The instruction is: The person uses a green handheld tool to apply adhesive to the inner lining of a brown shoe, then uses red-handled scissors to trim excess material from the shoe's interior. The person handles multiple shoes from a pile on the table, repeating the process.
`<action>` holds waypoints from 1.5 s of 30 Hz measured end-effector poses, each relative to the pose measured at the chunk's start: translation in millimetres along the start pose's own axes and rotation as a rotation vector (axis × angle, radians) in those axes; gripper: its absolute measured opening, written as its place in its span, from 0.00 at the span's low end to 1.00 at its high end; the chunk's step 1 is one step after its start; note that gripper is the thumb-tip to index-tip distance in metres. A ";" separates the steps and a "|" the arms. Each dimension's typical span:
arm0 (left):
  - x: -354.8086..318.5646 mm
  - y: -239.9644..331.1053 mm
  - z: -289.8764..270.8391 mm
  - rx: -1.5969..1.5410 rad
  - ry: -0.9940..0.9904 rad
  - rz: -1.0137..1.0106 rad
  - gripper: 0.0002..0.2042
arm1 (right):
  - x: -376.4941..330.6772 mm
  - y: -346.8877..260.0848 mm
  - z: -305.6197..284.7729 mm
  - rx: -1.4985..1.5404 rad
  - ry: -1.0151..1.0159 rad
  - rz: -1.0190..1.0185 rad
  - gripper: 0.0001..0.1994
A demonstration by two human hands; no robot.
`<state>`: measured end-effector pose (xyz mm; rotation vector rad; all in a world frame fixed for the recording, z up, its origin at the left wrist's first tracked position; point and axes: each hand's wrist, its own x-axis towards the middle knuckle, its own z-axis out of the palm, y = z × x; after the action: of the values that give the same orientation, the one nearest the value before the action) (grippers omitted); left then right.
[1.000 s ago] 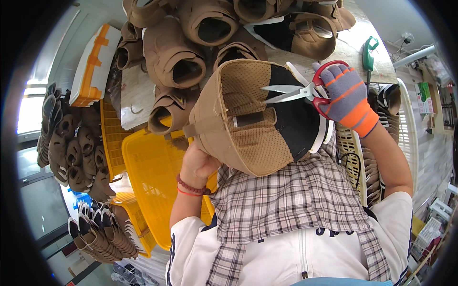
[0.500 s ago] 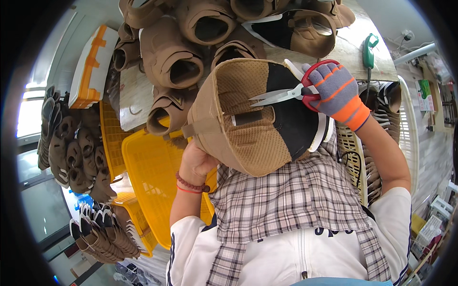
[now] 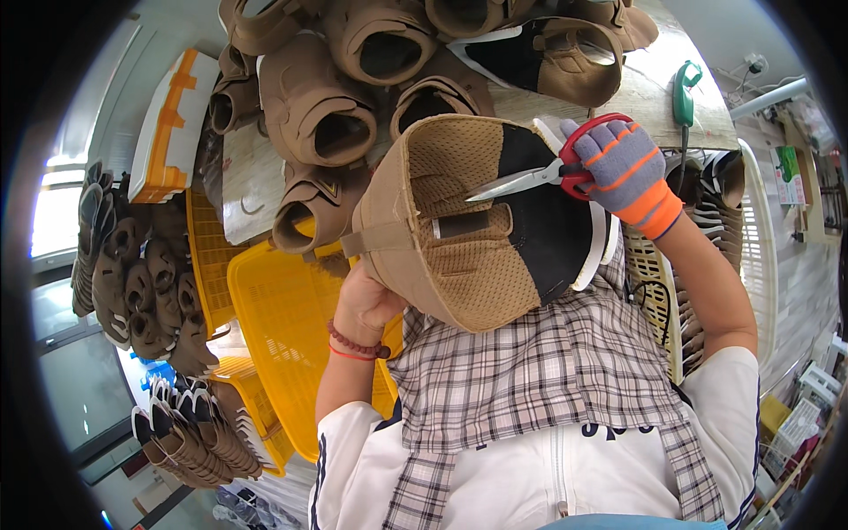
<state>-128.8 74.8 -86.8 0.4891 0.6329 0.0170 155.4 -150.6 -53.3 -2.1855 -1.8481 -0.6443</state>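
My left hand, bare with a beaded bracelet at the wrist, grips a tan shoe upper from its left underside; most of its fingers are hidden behind the fabric. The upper's opening faces me, showing tan mesh lining, a black section and a white edge on the right. In a grey and orange glove, my right hand is closed around the red handles of a pair of scissors. Their blades point left into the upper's opening, almost together, with the tips by a small dark label on the lining.
More tan shoe uppers crowd the worktable ahead. A green handheld tool lies at the table's right. Yellow crates stand at left, near stacked uppers. A pale basket holding more uppers is at right.
The scissor blades, slightly apart before, have come almost together. The shoe upper has shifted a little right and down with my left hand.
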 end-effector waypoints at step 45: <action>1.6 1.1 26.8 0.170 -0.055 0.057 0.22 | 28.5 -68.0 -34.0 0.126 -0.624 0.019 0.14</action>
<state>-112.0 64.4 -68.5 0.6700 0.5687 0.0034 86.0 -126.8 -18.5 -2.4924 -2.0499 0.1937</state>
